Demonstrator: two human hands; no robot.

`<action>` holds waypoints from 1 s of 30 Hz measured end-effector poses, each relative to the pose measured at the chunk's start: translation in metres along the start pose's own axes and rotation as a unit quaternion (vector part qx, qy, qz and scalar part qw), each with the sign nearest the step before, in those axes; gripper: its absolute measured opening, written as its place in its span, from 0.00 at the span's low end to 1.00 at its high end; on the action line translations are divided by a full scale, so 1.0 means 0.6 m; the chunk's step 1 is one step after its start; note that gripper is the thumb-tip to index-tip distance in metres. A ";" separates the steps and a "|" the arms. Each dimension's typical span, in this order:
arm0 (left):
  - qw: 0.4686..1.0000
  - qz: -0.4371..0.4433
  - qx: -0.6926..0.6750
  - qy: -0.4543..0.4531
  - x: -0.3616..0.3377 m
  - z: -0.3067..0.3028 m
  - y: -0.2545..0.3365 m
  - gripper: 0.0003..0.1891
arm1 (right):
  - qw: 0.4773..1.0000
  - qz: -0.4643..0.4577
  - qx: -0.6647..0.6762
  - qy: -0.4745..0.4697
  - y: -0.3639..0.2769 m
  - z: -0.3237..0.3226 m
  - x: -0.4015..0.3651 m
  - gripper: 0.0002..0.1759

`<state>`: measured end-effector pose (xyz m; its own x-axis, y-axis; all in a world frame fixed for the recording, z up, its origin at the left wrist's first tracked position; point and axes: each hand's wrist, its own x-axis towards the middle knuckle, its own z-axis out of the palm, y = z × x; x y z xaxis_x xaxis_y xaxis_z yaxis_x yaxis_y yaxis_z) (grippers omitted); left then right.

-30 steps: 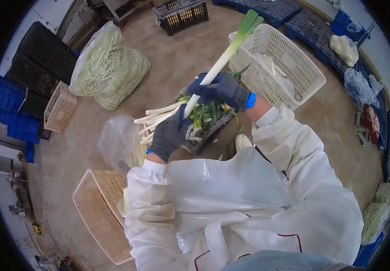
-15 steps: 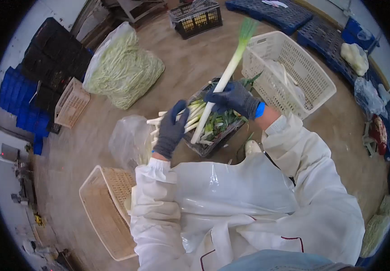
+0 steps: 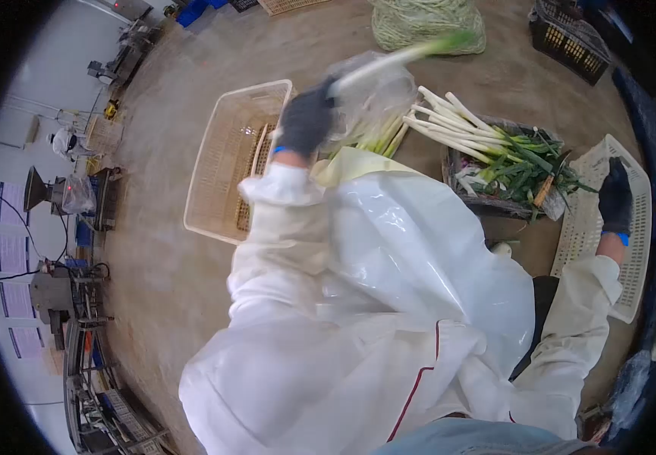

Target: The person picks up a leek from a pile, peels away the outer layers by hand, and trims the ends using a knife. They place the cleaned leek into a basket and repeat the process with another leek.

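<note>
I had two hands, the left hand and the right hand, with one held leek in the left. I counted one left crate, one right crate, one black crate at the far right, one dark tray between, and one bag of green stalks at the far side. Four sheets hung at the left. The piled leeks overlapped too much to count.

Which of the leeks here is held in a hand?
The blurred leek gripped in the left hand, its green end pointing outward; the bunched leeks at the dark crate have no hand on them.
</note>
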<state>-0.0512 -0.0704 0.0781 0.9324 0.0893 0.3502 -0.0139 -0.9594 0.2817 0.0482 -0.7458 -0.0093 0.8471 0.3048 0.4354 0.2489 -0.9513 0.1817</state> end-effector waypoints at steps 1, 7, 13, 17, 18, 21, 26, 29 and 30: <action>0.999 -0.022 0.022 0.035 -0.032 -0.027 -0.052 0.19 | 0.998 0.008 0.057 0.004 -0.016 -0.012 0.001 0.21; 0.882 -0.238 0.401 0.066 -0.085 -0.124 -0.212 0.22 | 0.921 0.047 0.386 0.009 -0.146 -0.055 0.024 0.15; 0.956 0.180 0.046 0.228 0.079 -0.036 0.065 0.15 | 0.740 0.243 0.565 -0.271 -0.297 0.074 0.055 0.14; 0.963 0.241 -0.106 0.048 0.074 0.106 0.261 0.10 | 0.917 0.008 0.359 -0.172 -0.384 0.173 0.041 0.16; 0.960 0.271 -0.064 0.018 0.061 0.146 0.283 0.10 | 0.911 0.000 0.380 -0.162 -0.397 0.191 0.053 0.16; 0.932 0.311 0.062 -0.176 -0.004 0.212 0.295 0.14 | 0.921 0.022 0.347 -0.176 -0.441 0.235 0.105 0.15; 0.921 0.332 0.056 -0.198 -0.016 0.208 0.309 0.11 | 0.953 -0.017 0.253 -0.165 -0.519 0.330 0.177 0.19; 0.955 0.277 0.044 -0.092 -0.013 0.223 0.305 0.10 | 0.953 0.064 0.283 -0.085 -0.569 0.355 0.157 0.19; 0.959 0.265 0.033 -0.094 -0.012 0.223 0.307 0.10 | 0.954 0.047 0.283 -0.089 -0.586 0.362 0.159 0.19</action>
<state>-0.0121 -0.2834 0.0079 0.8493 -0.4589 0.2607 -0.4866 -0.8722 0.0499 0.1432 -0.3921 -0.2230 0.9317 0.2523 0.2612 0.3392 -0.8615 -0.3777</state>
